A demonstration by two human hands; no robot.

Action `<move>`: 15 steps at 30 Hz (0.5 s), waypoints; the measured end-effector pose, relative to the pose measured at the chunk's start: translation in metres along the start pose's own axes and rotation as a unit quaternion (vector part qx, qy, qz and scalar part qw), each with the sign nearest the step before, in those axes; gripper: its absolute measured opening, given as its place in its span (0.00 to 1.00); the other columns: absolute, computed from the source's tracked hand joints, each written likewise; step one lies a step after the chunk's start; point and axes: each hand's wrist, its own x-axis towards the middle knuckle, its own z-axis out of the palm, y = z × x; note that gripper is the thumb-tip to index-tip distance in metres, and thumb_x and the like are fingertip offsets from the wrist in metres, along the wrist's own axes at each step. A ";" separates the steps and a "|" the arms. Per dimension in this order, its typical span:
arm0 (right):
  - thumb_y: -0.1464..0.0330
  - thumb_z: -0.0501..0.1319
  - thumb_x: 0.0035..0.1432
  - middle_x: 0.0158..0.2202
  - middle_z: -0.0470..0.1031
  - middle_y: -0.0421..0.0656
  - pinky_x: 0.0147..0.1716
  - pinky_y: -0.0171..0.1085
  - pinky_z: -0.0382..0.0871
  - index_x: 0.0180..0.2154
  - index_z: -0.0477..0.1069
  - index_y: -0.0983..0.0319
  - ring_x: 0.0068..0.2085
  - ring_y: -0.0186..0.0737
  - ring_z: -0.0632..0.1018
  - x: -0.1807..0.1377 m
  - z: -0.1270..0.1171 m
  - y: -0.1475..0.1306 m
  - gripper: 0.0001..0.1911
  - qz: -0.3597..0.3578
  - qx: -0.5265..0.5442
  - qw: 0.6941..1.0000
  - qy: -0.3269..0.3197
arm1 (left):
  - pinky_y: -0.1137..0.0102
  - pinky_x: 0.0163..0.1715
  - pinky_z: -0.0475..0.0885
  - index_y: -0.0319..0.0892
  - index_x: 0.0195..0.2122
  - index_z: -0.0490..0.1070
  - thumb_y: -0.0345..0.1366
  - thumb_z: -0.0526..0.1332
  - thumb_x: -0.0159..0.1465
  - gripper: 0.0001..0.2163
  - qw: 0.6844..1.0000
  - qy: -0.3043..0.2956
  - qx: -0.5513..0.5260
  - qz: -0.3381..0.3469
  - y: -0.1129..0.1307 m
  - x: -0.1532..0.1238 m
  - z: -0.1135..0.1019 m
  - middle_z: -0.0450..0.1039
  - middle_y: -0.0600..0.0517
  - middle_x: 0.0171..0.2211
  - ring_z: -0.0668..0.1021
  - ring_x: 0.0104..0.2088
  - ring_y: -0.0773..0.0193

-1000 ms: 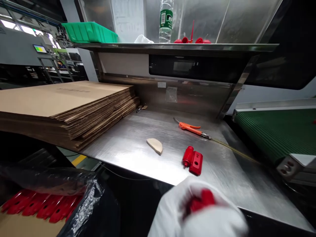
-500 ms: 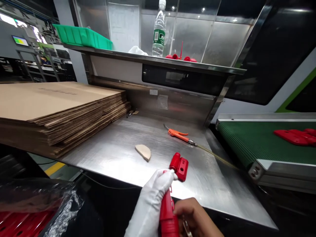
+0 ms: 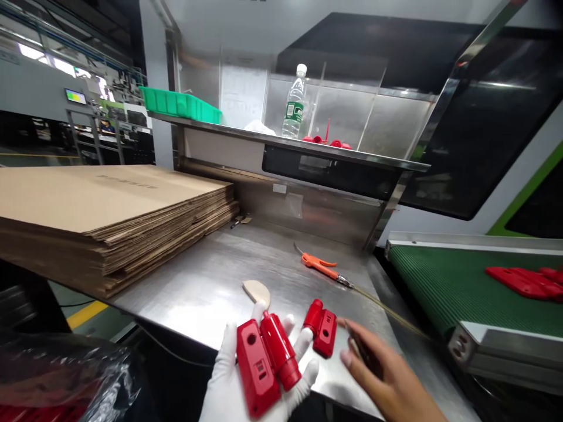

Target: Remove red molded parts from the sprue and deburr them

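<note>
Presently: red part [image 3: 263, 363] resting on open gloved left hand [image 3: 246, 381]; bare right hand [image 3: 382, 375] open, beside second red part [image 3: 321, 330], untouched on table [image 3: 197, 293].

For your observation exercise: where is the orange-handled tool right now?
The orange-handled tool lies on the steel table toward the back, right of the cardboard stack and beyond the small red part.
</note>
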 end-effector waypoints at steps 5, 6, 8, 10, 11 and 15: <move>0.68 0.48 0.63 0.53 0.69 0.60 0.56 0.51 0.65 0.63 0.60 0.74 0.56 0.55 0.71 0.054 -0.018 0.052 0.29 -0.013 -0.212 0.973 0.096 | 0.46 0.39 0.73 0.59 0.68 0.51 0.52 0.54 0.67 0.28 0.999 0.004 0.032 -0.012 0.004 0.002 -0.009 0.78 0.42 0.40 0.82 0.37 0.44; 0.68 0.49 0.62 0.54 0.69 0.60 0.57 0.52 0.64 0.63 0.61 0.73 0.57 0.56 0.69 0.060 -0.014 0.055 0.29 -0.015 -0.212 0.972 0.102 | 0.50 0.36 0.74 0.59 0.67 0.51 0.54 0.53 0.67 0.28 0.999 -0.006 0.038 -0.016 0.003 0.004 -0.013 0.78 0.43 0.36 0.82 0.34 0.47; 0.68 0.49 0.64 0.57 0.67 0.57 0.58 0.50 0.64 0.63 0.60 0.69 0.58 0.54 0.68 0.063 -0.004 0.050 0.28 -0.026 -0.213 0.970 0.111 | 0.56 0.32 0.73 0.57 0.67 0.51 0.56 0.49 0.68 0.28 0.998 -0.031 0.058 -0.004 0.002 0.008 -0.024 0.77 0.45 0.31 0.80 0.28 0.53; 0.66 0.47 0.68 0.57 0.66 0.54 0.55 0.45 0.66 0.62 0.60 0.66 0.55 0.48 0.71 0.059 0.008 0.033 0.25 -0.037 -0.206 0.971 0.117 | 0.60 0.26 0.72 0.54 0.65 0.53 0.58 0.45 0.68 0.28 0.993 -0.058 0.101 0.033 0.004 0.011 -0.035 0.76 0.46 0.29 0.77 0.24 0.54; 0.65 0.45 0.69 0.56 0.67 0.52 0.53 0.42 0.68 0.61 0.61 0.64 0.53 0.44 0.73 0.056 0.015 0.020 0.23 -0.041 -0.202 0.972 0.116 | 0.61 0.24 0.70 0.52 0.64 0.56 0.59 0.44 0.67 0.28 0.988 -0.075 0.127 0.054 0.005 0.013 -0.041 0.76 0.46 0.28 0.76 0.22 0.54; 0.64 0.48 0.71 0.49 0.72 0.46 0.47 0.39 0.70 0.55 0.67 0.59 0.47 0.41 0.76 0.066 0.059 -0.038 0.16 -0.061 -0.220 0.971 0.070 | 0.64 0.20 0.68 0.46 0.50 0.70 0.62 0.46 0.65 0.28 0.971 -0.133 0.182 0.083 0.016 0.017 -0.060 0.76 0.46 0.28 0.76 0.21 0.55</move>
